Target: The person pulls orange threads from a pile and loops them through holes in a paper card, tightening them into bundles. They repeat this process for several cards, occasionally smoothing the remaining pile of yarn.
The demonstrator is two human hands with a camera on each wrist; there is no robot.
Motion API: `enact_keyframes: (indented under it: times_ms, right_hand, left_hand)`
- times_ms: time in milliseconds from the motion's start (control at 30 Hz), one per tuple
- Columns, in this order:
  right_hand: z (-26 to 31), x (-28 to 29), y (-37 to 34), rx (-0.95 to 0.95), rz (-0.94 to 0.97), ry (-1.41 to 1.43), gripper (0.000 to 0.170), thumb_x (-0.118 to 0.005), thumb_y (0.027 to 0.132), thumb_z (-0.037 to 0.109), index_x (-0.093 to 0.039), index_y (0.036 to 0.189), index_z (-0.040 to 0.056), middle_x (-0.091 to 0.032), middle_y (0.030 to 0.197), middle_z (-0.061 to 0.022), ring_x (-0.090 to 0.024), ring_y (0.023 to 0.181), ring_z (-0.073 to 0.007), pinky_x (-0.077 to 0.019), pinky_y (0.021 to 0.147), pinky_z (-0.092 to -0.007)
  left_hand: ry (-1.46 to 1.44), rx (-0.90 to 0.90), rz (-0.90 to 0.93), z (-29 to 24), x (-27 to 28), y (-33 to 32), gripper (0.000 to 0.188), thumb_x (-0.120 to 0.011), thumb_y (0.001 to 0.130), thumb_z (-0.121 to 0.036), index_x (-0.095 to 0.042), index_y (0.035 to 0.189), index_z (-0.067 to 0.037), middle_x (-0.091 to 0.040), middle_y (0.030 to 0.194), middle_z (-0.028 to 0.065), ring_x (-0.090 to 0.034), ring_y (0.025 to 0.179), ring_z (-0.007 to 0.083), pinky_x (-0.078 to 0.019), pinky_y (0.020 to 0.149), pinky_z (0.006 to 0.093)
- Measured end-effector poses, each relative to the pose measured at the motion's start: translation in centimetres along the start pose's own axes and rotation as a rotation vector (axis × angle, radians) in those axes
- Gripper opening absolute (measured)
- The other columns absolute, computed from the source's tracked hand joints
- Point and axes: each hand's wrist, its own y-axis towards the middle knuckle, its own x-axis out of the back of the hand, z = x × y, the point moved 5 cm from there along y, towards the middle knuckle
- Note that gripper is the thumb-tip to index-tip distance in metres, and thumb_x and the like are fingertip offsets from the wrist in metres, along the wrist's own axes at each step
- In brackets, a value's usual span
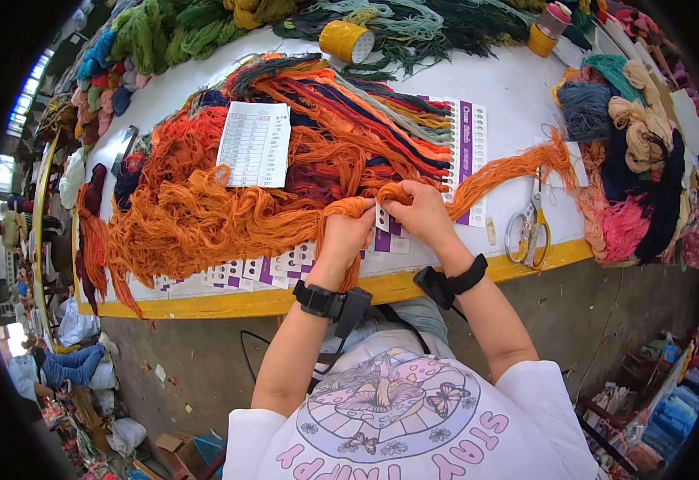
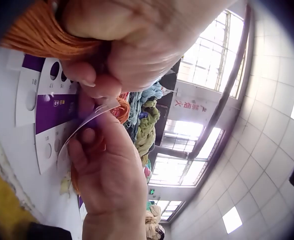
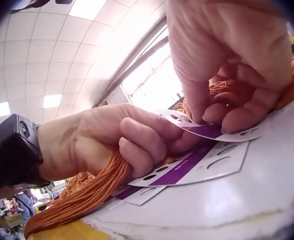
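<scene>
My left hand curls its fingers round a strand of orange embroidery thread, whose tail hangs below the hand over the table edge. Right beside it, my right hand pinches a white and purple punched thread card between thumb and fingers; the card bends slightly. Orange thread loops over at the right fingers, and a loose length runs off to the right. The fingertips of both hands almost meet at the card. More numbered cards lie on the table underneath.
A large orange thread pile spreads left, with a printed list on top. Multicoloured strands hang from a punched card behind. Scissors lie right, near the yellow table edge. Thread heaps and a yellow spool stand farther off.
</scene>
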Motion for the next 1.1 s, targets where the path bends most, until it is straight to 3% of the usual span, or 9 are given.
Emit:
enact_keyframes:
  times_ms: [100, 200, 300, 400, 500, 700, 833, 967, 1100]
  right_hand:
    - [0.9, 0.1, -0.4, 0.177, -0.078, -0.091, 0.021, -0.059, 0.073, 0.02, -0.062, 0.081, 0.0013, -0.058, 0.068, -0.0172, -0.057, 0.065, -0.0314, -0.0434, 0.06, -0.0371]
    - [0.4, -0.1, -0.2, 0.18, 0.065, -0.066, 0.02, -0.055, 0.077, 0.014, -0.06, 0.087, -0.003, -0.057, 0.068, -0.0067, -0.053, 0.059, -0.0113, -0.0417, 0.054, -0.0274]
    - [0.2, -0.3, -0.1, 0.034, 0.131, 0.059, 0.021, -0.048, 0.078, 0.017, -0.057, 0.079, -0.0013, -0.056, 0.064, -0.0177, -0.056, 0.062, -0.0318, -0.0419, 0.059, -0.0393]
    - [-0.5, -0.5, 0.4, -0.016, 0.104, 0.062, 0.021, -0.044, 0.079, 0.015, -0.054, 0.076, -0.0027, -0.056, 0.062, -0.0181, -0.056, 0.06, -0.0314, -0.042, 0.058, -0.0396]
    - [-0.8, -0.6, 0.9, -0.05, 0.149, -0.018, 0.019, -0.041, 0.082, 0.011, -0.054, 0.082, -0.0025, -0.058, 0.065, -0.0095, -0.056, 0.053, -0.0147, -0.0444, 0.051, -0.0275]
    - [-0.3, -0.9, 1.6, 0.111, 0.076, -0.297, 0.02, -0.04, 0.081, 0.01, -0.056, 0.081, -0.0024, -0.057, 0.062, -0.0129, -0.058, 0.052, -0.0202, -0.045, 0.051, -0.0336]
    - [-0.1, -0.9, 1.6, 0.085, 0.103, -0.243, 0.022, -0.041, 0.081, 0.011, -0.058, 0.083, -0.0017, -0.057, 0.06, -0.0113, -0.056, 0.05, -0.0195, -0.0444, 0.051, -0.0339]
    - [0.1, -0.8, 1.4, 0.03, 0.113, -0.203, 0.022, -0.041, 0.081, 0.011, -0.06, 0.084, -0.0008, -0.056, 0.059, -0.01, -0.054, 0.048, -0.0178, -0.0433, 0.049, -0.032]
    - [-0.6, -0.9, 1.4, 0.013, 0.118, -0.154, 0.021, -0.041, 0.081, 0.011, -0.059, 0.084, 0.0, -0.056, 0.059, -0.0074, -0.053, 0.046, -0.0146, -0.0416, 0.045, -0.0292]
  left_hand:
    - [0.059, -0.02, -0.026, 0.3, 0.0, 0.3, 0.015, -0.057, 0.083, -0.009, -0.06, 0.094, 0.001, -0.053, 0.059, -0.0005, -0.039, 0.038, 0.0051, -0.0274, 0.034, 0.0198]
    - [0.138, -0.063, -0.05, 0.2, 0.0, 0.2, 0.014, -0.056, 0.083, -0.008, -0.059, 0.092, 0.002, -0.053, 0.058, 0.0004, -0.042, 0.039, 0.0057, -0.0285, 0.034, 0.0192]
    - [0.362, -0.063, -0.138, 0.0, 0.1, 0.4, 0.013, -0.058, 0.081, -0.013, -0.061, 0.086, -0.001, -0.053, 0.055, 0.0011, -0.046, 0.039, 0.0071, -0.0332, 0.035, 0.0214]
    - [0.739, -0.179, -0.115, -1.0, 0.0, 1.0, 0.016, -0.058, 0.077, -0.019, -0.062, 0.081, -0.004, -0.054, 0.054, 0.0026, -0.052, 0.044, 0.0109, -0.0414, 0.043, 0.0263]
    - [1.126, -0.16, -0.202, -1.6, 0.3, 1.1, 0.018, -0.055, 0.074, -0.023, -0.061, 0.079, -0.007, -0.055, 0.053, 0.0037, -0.055, 0.049, 0.0141, -0.0454, 0.052, 0.0295]
    - [0.996, -0.121, -0.217, -4.5, 4.7, -1.3, 0.018, -0.054, 0.071, -0.02, -0.061, 0.08, -0.006, -0.056, 0.059, 0.0054, -0.053, 0.054, 0.0133, -0.0431, 0.054, 0.0272]
    - [0.462, -0.137, -0.066, -4.1, 6.2, -1.3, 0.015, -0.057, 0.08, -0.014, -0.063, 0.087, -0.002, -0.059, 0.071, 0.0, -0.046, 0.058, 0.0053, -0.0377, 0.052, 0.021]
    - [0.371, -0.109, 0.045, -4.5, 5.0, -1.8, 0.022, -0.06, 0.082, -0.018, -0.062, 0.092, 0.002, -0.06, 0.072, 0.0005, -0.053, 0.065, 0.0093, -0.0432, 0.06, 0.0235]
    - [0.361, -0.164, 0.007, -2.7, 4.9, -0.5, 0.017, -0.057, 0.085, -0.019, -0.061, 0.088, -0.002, -0.059, 0.074, 0.0002, -0.041, 0.053, 0.0019, -0.0312, 0.044, 0.0175]
